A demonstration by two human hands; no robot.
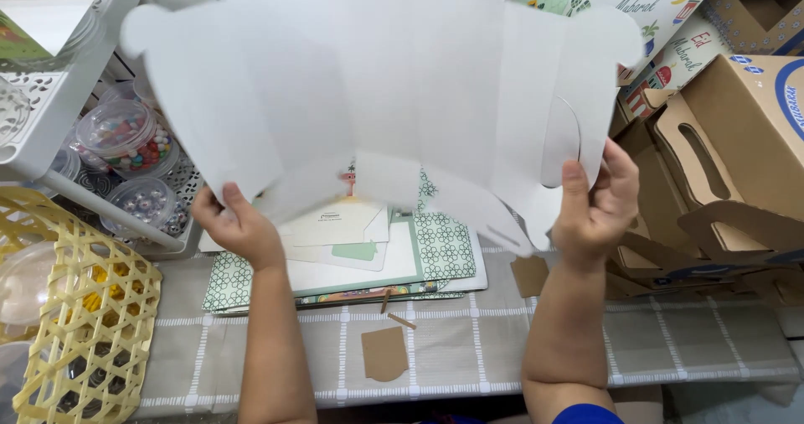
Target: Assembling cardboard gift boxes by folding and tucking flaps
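Note:
I hold up a large flat white die-cut cardboard sheet [377, 80] with creased panels and rounded flaps, its blank side toward me. My left hand [236, 223] pinches its lower left edge. My right hand [596, 208] grips its lower right edge, thumb on the near face. The sheet hides much of the table behind it. Under it lies a stack of flat printed sheets [368, 252] with green patterned borders.
A yellow woven basket [88, 323] sits at the left, beside a white rack [59, 106] holding clear tubs of beads [126, 139]. Brown cardboard carriers [720, 181] stand at the right. Small brown card tags [383, 353] lie on the checked tablecloth [469, 349].

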